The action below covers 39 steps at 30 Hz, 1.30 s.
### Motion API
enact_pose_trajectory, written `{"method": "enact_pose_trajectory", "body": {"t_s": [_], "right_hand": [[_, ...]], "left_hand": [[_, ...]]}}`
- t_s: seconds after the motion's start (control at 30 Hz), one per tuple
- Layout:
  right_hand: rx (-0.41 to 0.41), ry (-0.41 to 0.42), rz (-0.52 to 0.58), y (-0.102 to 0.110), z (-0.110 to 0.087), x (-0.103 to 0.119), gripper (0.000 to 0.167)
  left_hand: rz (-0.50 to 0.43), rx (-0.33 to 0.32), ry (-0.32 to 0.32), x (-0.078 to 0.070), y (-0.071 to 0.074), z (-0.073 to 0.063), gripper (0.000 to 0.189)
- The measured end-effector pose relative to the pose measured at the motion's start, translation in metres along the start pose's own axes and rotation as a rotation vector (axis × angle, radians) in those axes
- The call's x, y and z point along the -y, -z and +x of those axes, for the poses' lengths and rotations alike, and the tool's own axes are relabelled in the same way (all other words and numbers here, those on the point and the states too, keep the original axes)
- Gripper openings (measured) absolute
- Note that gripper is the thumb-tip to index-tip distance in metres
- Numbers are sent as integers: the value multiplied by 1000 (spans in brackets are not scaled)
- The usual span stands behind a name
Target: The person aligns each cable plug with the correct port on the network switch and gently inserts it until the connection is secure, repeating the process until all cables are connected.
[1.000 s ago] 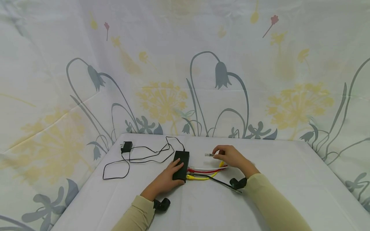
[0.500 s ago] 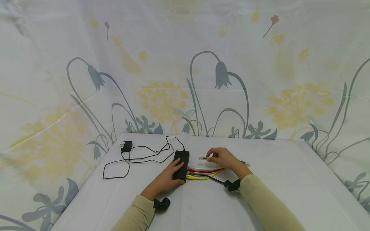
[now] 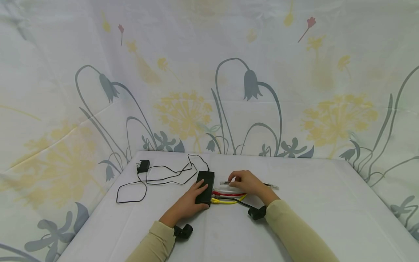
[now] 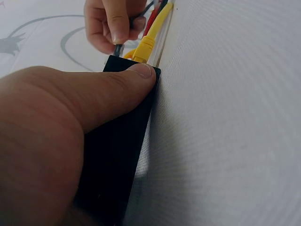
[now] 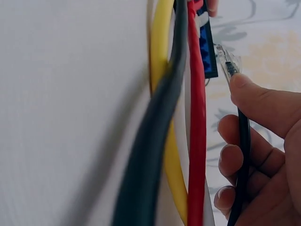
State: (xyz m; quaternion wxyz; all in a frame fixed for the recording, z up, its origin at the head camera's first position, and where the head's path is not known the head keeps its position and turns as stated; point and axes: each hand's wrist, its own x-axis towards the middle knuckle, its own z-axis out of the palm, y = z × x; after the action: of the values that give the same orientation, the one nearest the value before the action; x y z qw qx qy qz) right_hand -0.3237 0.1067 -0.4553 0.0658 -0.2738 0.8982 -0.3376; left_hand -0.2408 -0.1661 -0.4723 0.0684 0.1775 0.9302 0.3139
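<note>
My left hand (image 3: 190,203) rests on a black network switch (image 3: 205,176), fingers spread over its top. Its thumb (image 4: 113,89) lies along the near side, close to the cable end. My right hand (image 3: 248,182) pinches a short black ethernet cable (image 5: 244,127) between thumb and fingers, just behind its clear plug (image 5: 229,63). In the right wrist view that plug points toward the switch's blue ports (image 5: 204,52), beside the far end of the row. Yellow (image 3: 226,202), black (image 3: 234,199), red (image 3: 229,194) and white cables run from the same side of the switch, partly hidden under my right hand.
A black power adapter (image 3: 143,166) lies at the back left, its thin cord (image 3: 167,181) looping across the white tabletop (image 3: 327,211) to the switch's far end. A flower-printed cloth (image 3: 183,72) hangs behind the table. Black wrist cameras sit under both wrists.
My right hand has moved left and slightly nearer with the black ethernet cable, bringing its plug closer to the switch. My left hand and the switch have stayed in place.
</note>
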Motion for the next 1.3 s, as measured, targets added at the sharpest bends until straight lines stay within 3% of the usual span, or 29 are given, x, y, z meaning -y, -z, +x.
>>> {"method": "enact_pose_trajectory", "body": {"t_s": [1.3], "right_hand": [[11,-32,-24,-17,8,16,8]], "left_hand": [[-14,1,4,-3,2,-1,74]]}}
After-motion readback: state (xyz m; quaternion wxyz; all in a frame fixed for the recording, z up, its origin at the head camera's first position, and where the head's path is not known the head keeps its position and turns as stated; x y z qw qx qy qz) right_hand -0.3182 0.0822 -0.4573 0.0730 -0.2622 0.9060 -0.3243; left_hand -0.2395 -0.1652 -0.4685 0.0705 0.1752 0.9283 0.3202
